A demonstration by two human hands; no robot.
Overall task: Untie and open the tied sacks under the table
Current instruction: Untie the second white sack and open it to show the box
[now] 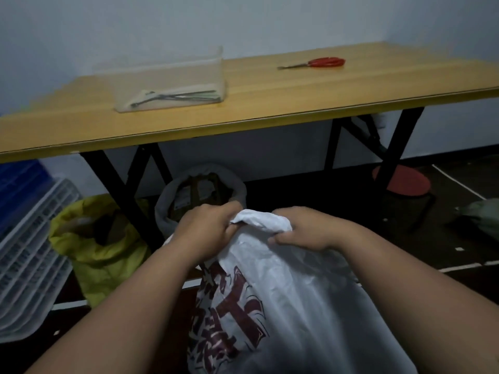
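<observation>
A white woven sack [291, 306] with dark red printed characters stands on the floor in front of me, its top bunched together. My left hand [208, 230] grips the left side of the bunched neck, fingers curled into the fabric. My right hand [302, 230] grips the right side of the same neck. Behind it, under the table, a grey sack [164, 211] stands with its rim rolled down and its mouth open, dark contents inside. To the left a yellow sack [108, 255] also stands open.
A wooden table [270, 103] with black folding legs spans the view. On it are a clear plastic box [172, 82] holding thin tools and red-handled scissors [318, 62]. White plastic crates [29, 255] lean at left. A red stool [401, 182] stands at right.
</observation>
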